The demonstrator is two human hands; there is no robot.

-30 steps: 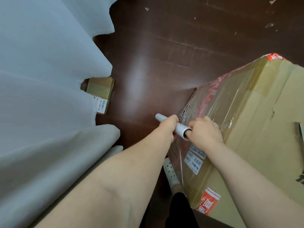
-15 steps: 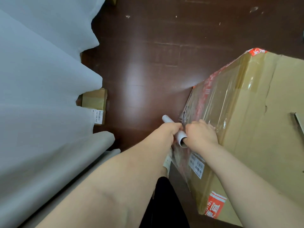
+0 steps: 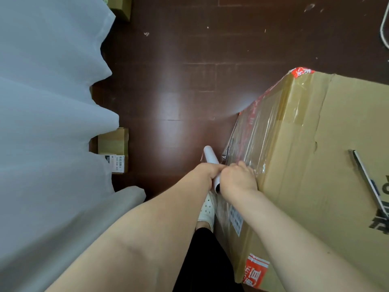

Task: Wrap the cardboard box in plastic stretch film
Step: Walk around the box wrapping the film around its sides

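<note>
A big cardboard box with red tape at its corners stands on the floor at the right. Clear stretch film clings to its left side and wrinkles over the top edge. Beside the box's near left corner, both hands grip a white roll core. My left hand is closed around its middle. My right hand holds the near end, touching the box edge. The film runs from the roll onto the box.
A white curtain fills the left side. Beneath its hem lies a small cardboard parcel with a label. Dark wooden floor lies between curtain and box. A pen-like tool rests on the box top. My white shoe stands by the box.
Both hands with the roll have drawn closer to the box's left corner and the roll has turned more upright. The view has shifted, so the box and parcel sit lower in frame.
</note>
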